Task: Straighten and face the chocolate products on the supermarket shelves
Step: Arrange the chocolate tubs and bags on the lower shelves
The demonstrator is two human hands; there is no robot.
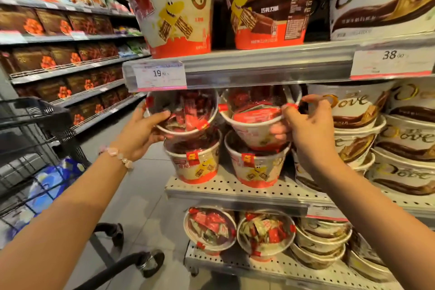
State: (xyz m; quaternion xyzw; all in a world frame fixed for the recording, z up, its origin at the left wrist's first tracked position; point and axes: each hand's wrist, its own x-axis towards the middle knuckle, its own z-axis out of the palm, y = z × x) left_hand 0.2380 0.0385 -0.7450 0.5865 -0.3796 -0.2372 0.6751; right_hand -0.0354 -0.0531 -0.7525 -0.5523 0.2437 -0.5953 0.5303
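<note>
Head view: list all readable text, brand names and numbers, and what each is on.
"Dove": white tub, top shelf right.
"Dove": stacked tubs, middle shelf right.
"19": price tag on the top shelf edge.
"38.00": price tag on the same edge, right.
"38": lower tag, partly cut off.
Wafer tub print, small print on the tags: too blurred.

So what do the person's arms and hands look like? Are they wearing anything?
Both arms are bare, with no sleeves showing and no gloves. The left hand has a beaded bracelet of pale pink and whitish chunky beads around the wrist. The right hand wears nothing that shows: no ring, watch or bracelet.
</note>
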